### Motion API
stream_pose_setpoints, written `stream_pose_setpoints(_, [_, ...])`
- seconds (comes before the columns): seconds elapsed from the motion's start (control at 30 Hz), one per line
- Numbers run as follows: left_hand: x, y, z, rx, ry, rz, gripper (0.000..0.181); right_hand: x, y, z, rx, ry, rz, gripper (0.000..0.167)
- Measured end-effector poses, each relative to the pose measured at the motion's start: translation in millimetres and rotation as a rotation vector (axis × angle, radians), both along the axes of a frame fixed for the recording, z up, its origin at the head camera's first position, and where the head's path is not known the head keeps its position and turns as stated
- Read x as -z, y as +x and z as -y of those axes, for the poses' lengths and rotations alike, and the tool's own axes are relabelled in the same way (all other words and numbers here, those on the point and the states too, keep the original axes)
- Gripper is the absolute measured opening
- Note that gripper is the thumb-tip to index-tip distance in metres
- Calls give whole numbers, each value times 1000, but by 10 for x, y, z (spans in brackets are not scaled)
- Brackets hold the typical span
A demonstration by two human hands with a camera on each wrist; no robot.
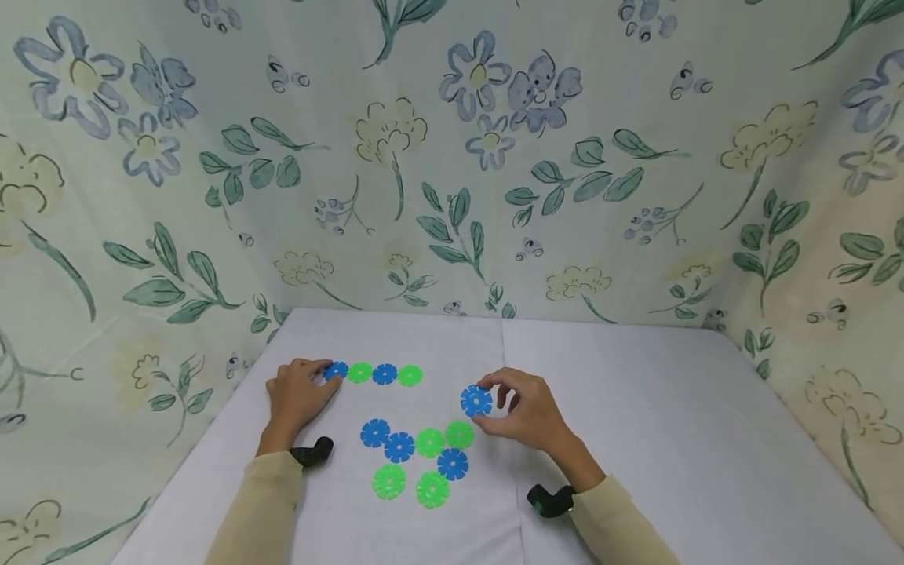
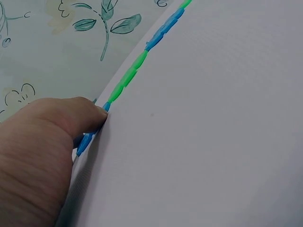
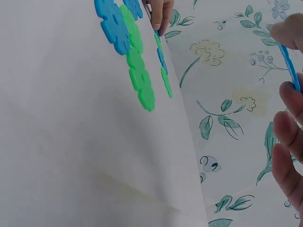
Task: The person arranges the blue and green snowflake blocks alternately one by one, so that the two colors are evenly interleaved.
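A row of notched plastic discs, alternating blue and green, lies toward the back left of the table. At its left end my left hand (image 1: 295, 396) pinches the blue notched disc (image 1: 337, 369) between thumb and fingers; the thumb hides part of that disc in the left wrist view. To its right come a green disc (image 1: 360, 372), a blue one and a green disc (image 1: 410, 376). My right hand (image 1: 526, 406) holds up another blue notched disc (image 1: 476, 401) by its edge, thumb below and index finger above. In the right wrist view this held disc (image 3: 289, 67) appears edge-on, apart from the table.
Several loose discs lie between the forearms, among them a blue disc (image 1: 375, 433), a green disc (image 1: 389, 481) and a green disc (image 1: 433, 489). A white cloth (image 1: 636, 408) covers the table. Flower-patterned fabric (image 1: 452, 196) hangs behind and at both sides.
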State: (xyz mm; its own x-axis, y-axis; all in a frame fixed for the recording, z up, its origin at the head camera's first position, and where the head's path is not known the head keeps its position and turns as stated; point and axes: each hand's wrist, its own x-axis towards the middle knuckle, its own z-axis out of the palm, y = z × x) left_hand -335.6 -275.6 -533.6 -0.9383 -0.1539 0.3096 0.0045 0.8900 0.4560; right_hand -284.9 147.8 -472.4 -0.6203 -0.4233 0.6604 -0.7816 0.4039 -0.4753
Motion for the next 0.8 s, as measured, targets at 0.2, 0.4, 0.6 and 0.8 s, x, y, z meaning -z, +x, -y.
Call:
stream_pose_setpoints(0.2, [5,11,-6,-4,-3,6,47,71,-52,119,81,-88,72,42])
stream_pose_setpoints(0.4, [-6,15,-12,-1,3,10,48,56,-152,233,168,-120,120,42])
stream_pose_setpoints(0.6, [-14,12,-10,6,1,0,48,18,-266,339,218,-145,179,40])
stream_pose_setpoints(0.8, [-22,11,-20,6,5,-1,49,32,-363,432,269,-171,262,39])
